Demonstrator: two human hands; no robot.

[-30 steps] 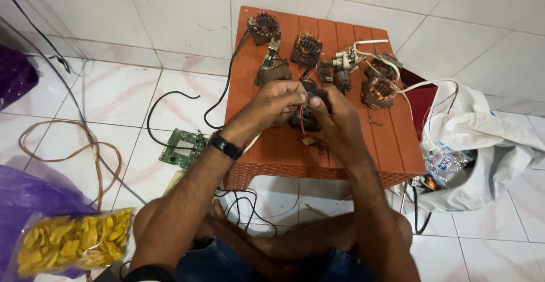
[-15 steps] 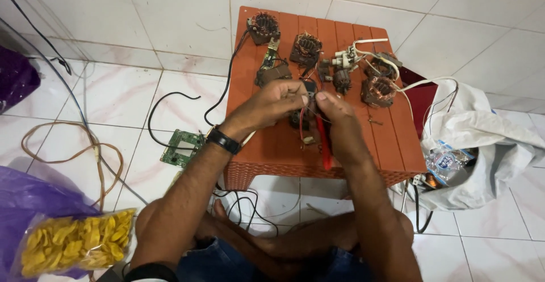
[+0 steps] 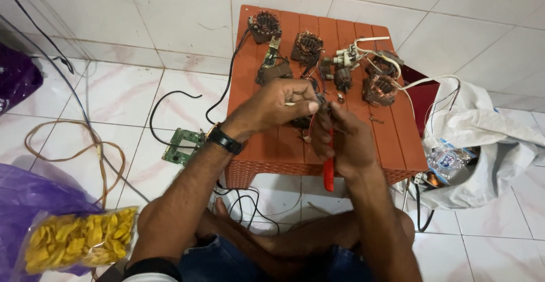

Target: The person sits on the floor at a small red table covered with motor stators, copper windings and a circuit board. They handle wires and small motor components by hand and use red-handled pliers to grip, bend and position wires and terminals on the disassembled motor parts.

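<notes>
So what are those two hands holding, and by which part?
The right hand grips a red-handled tool by its handle; the left hand pinches a small dark motor part by its top.

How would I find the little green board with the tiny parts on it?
Start at the orange plastic table where the hands work. Look down at the white tiled floor just beside its left edge, near the wrist with the black watch. The green circuit board lies flat there, the only green thing among black cables.
</notes>
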